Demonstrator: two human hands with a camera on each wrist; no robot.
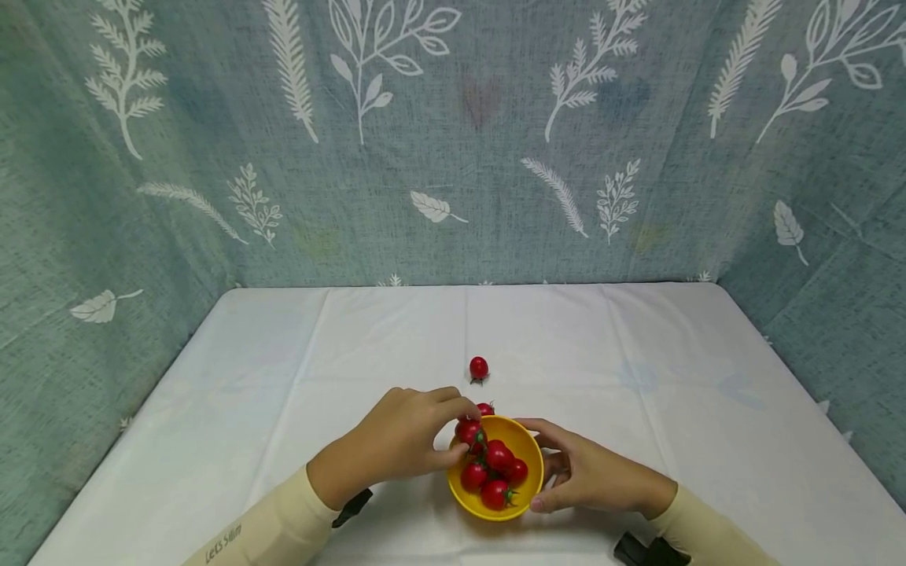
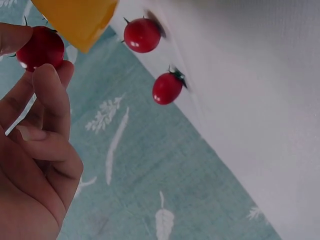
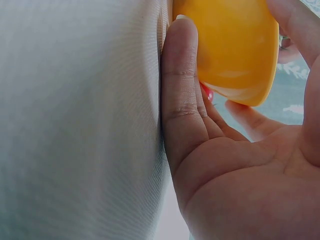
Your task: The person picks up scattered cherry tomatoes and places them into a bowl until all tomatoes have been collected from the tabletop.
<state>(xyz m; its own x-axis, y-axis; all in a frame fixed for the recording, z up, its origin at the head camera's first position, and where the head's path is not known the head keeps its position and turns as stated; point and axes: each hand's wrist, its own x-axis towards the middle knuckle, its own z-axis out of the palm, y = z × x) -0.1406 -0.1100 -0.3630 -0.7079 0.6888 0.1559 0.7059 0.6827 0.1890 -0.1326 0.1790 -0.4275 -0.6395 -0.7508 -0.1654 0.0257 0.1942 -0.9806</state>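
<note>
A yellow bowl (image 1: 514, 434) stands on the white-covered table with several red cherry tomatoes (image 1: 499, 456) in it. Over its left rim, my left hand (image 1: 410, 434) pinches one cherry tomato (image 2: 42, 49) between thumb and fingertips. My right hand (image 1: 598, 473) holds the bowl from the right, thumb at the near side and fingers curving round the far side. In the right wrist view the bowl's outer wall (image 3: 235, 50) lies between thumb and fingers. Just behind the bowl is a cherry tomato (image 1: 485, 409), partly hidden in the head view.
Farther back on the white tablecloth (image 1: 382, 338) lies another cherry tomato (image 1: 478, 368) with a green stem. A green-blue curtain (image 1: 453, 157) with white leaf prints surrounds the table at the back and sides. Dark wrist straps (image 1: 651, 550) show near the sleeves.
</note>
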